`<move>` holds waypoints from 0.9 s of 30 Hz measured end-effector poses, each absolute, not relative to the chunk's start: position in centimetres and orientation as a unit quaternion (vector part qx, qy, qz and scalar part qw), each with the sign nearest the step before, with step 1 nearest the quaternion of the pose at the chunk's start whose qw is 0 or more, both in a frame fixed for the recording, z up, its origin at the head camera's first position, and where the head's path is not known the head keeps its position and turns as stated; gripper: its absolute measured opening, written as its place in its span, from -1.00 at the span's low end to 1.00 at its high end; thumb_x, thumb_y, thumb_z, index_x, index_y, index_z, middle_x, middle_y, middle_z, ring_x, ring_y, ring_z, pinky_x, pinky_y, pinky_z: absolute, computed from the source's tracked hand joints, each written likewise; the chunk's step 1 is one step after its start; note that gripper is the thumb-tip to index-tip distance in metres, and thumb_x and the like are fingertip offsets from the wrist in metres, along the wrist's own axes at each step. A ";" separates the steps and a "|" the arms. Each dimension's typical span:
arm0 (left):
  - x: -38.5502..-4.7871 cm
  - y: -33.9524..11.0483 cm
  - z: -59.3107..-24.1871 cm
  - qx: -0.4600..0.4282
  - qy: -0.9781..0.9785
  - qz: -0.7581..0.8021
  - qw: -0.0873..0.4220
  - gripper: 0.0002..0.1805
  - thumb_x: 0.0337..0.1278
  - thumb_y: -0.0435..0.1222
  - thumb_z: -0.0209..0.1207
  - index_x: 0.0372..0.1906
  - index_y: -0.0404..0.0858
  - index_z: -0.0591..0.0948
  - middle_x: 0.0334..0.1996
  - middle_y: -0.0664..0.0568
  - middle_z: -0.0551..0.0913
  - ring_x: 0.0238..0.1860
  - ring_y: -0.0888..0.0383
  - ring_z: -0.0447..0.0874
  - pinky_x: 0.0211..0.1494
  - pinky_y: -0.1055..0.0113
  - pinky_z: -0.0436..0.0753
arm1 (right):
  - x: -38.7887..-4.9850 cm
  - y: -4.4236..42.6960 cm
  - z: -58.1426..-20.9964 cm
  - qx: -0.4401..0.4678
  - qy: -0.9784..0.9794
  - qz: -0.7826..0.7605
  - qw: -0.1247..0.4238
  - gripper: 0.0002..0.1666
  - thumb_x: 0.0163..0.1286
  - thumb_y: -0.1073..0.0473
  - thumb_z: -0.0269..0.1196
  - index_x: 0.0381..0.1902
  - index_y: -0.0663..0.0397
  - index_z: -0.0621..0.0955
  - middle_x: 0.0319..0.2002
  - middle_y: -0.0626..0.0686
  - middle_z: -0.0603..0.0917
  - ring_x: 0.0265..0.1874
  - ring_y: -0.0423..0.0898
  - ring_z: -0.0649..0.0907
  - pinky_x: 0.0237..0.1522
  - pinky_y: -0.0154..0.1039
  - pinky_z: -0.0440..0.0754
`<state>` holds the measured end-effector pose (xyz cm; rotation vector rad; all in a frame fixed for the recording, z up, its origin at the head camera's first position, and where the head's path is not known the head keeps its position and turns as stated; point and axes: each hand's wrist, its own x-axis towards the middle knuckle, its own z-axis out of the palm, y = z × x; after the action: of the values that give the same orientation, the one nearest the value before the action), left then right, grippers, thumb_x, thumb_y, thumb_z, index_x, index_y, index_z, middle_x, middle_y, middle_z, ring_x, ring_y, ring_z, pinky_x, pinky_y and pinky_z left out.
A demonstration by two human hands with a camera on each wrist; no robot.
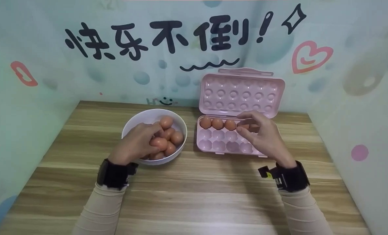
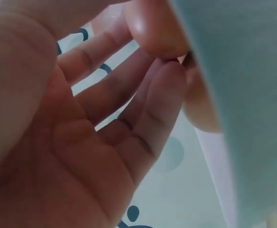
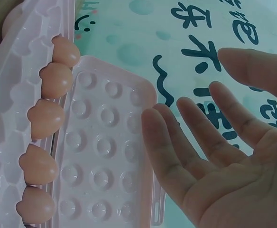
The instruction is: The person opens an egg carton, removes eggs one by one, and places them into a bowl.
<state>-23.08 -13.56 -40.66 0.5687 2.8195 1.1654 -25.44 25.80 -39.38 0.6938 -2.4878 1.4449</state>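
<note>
In the head view my left hand (image 1: pixel 133 142) reaches into a white bowl (image 1: pixel 126 125) of brown eggs. Its thumb and fingers grip one egg (image 1: pixel 159 143) at the top of the pile; the left wrist view shows an egg (image 2: pixel 157 31) against the fingers. My right hand (image 1: pixel 262 135) is over the right part of a pink egg carton (image 1: pixel 207 150), fingers spread and holding nothing, as the right wrist view confirms. Several eggs (image 3: pixel 46 118) sit along the carton's back row, the rightmost partly hidden by the right hand in the head view. The front rows' visible cups hold nothing.
The carton's lid (image 1: pixel 239 88) stands raised at the back, close to the printed backdrop (image 1: pixel 168 75). Bowl and carton stand side by side on a wood-grain table (image 1: pixel 181 195), a narrow gap between them. Fabric walls rise at both sides.
</note>
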 end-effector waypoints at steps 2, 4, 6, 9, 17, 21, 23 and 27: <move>-23.1 -13.7 -40.6 0.193 0.912 0.360 0.017 -0.63 0.75 -0.17 -0.11 -0.05 -0.21 0.69 -0.28 -0.05 0.74 -0.27 0.07 0.66 -0.22 0.23 0.69 | -25.4 25.8 -39.4 0.234 -0.838 0.484 0.090 -0.62 0.41 0.36 0.42 0.16 0.13 0.66 0.12 0.05 0.72 0.07 0.06 0.78 0.08 -0.28 0.74; -23.1 -13.7 -40.6 0.181 0.907 0.377 0.038 -0.56 0.77 -0.10 -0.17 0.01 -0.19 0.71 -0.30 -0.07 0.76 -0.31 0.08 0.68 -0.24 0.24 0.69 | -25.4 25.8 -39.3 0.235 -0.839 0.483 0.088 -0.62 0.42 0.36 0.42 0.16 0.12 0.66 0.12 0.05 0.72 0.08 0.08 0.77 0.09 -0.26 0.74; -23.0 -13.8 -40.5 0.175 0.902 0.391 0.054 -0.54 0.77 -0.09 -0.20 0.05 -0.18 0.70 -0.31 -0.08 0.77 -0.35 0.10 0.69 -0.28 0.25 0.70 | -25.4 25.8 -39.3 0.236 -0.839 0.482 0.086 -0.61 0.42 0.35 0.42 0.17 0.11 0.66 0.11 0.03 0.72 0.09 0.09 0.77 0.09 -0.26 0.74; -22.9 -13.8 -40.3 0.173 0.894 0.407 0.067 -0.66 0.72 -0.18 -0.08 0.08 -0.20 0.70 -0.28 -0.09 0.79 -0.35 0.08 0.70 -0.31 0.24 0.72 | -25.3 25.7 -39.2 0.238 -0.841 0.477 0.090 -0.62 0.41 0.36 0.42 0.16 0.12 0.66 0.08 0.03 0.74 0.04 0.07 0.79 0.06 -0.28 0.74; -23.6 -13.5 -40.0 0.293 0.907 0.289 -0.085 -0.73 0.13 -0.57 0.29 -0.13 -0.20 0.63 -0.34 -0.04 0.68 -0.23 -0.01 0.62 -0.15 0.20 0.57 | -25.2 25.5 -39.1 0.235 -0.850 0.457 0.118 -0.61 0.36 0.41 0.43 0.12 0.17 0.67 -0.03 0.10 0.77 -0.06 0.02 0.80 0.01 -0.30 0.76; -23.8 -13.1 -39.7 0.284 0.906 0.292 -0.114 -0.81 0.24 -0.46 0.29 -0.11 -0.17 0.62 -0.38 -0.01 0.58 -0.25 0.01 0.52 -0.11 0.18 0.49 | -25.1 25.2 -39.4 0.245 -0.860 0.425 0.142 -0.57 0.31 0.40 0.48 0.12 0.15 0.68 -0.04 0.04 0.77 -0.08 -0.04 0.79 0.02 -0.21 0.78; -23.6 -12.8 -39.5 0.267 0.908 0.299 -0.124 -0.82 0.29 -0.36 0.33 -0.05 -0.18 0.67 -0.25 0.00 0.66 -0.11 -0.01 0.57 0.07 0.13 0.51 | -25.0 24.9 -39.5 0.260 -0.864 0.408 0.143 -0.56 0.30 0.37 0.50 0.13 0.11 0.68 -0.01 -0.01 0.76 -0.04 -0.08 0.78 0.04 -0.14 0.78; -23.4 -12.3 -39.0 0.241 0.910 0.310 -0.135 -0.70 0.34 -0.24 0.35 0.11 -0.21 0.70 0.06 -0.04 0.71 0.16 -0.07 0.59 0.38 0.02 0.47 | -25.3 24.2 -39.4 0.289 -0.867 0.382 0.133 -0.56 0.32 0.33 0.50 0.14 0.10 0.68 0.03 -0.02 0.72 0.04 -0.09 0.72 0.07 -0.07 0.77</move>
<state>-23.41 -12.26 -38.99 0.8318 3.1333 1.0680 -25.32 24.24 -39.44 0.8398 -2.5165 1.1087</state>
